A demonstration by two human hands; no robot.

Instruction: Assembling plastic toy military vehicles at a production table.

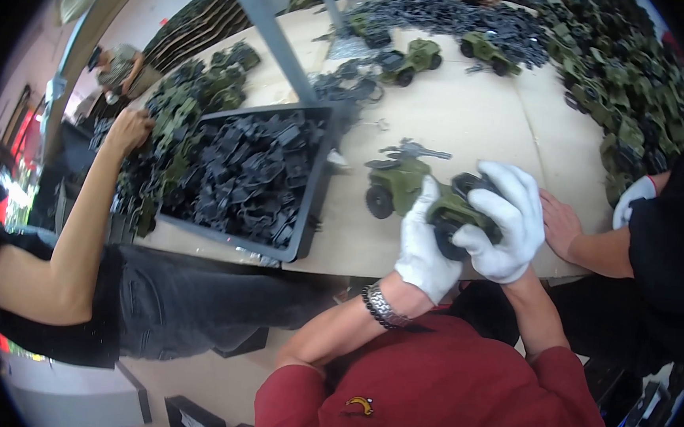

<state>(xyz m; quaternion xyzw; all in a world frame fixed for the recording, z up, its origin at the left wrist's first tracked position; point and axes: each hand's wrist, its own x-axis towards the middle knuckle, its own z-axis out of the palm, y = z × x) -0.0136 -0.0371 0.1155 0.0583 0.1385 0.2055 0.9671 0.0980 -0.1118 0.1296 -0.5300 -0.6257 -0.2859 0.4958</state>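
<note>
Both my hands wear white gloves and close around a green toy vehicle (466, 216) with black wheels, just above the near edge of the table. My left hand (427, 247) grips its left side with the thumb stretched along it. My right hand (508, 217) curls over its right end, hiding much of it. Directly left of my fingers is a green body section (398, 184) with a black wheel; whether it joins the held piece I cannot tell. A grey toy gun (416, 150) lies at its top, barrel pointing right.
Left of my hands stands a dark bin (308, 203) full of grey plastic parts. Green toy vehicles (410, 62) and grey part piles (459, 19) lie farther back. Green parts (636, 83) heap at right. Co-workers' hands (561, 225) rest close on my right; another person's arm (79, 235) reaches in at left.
</note>
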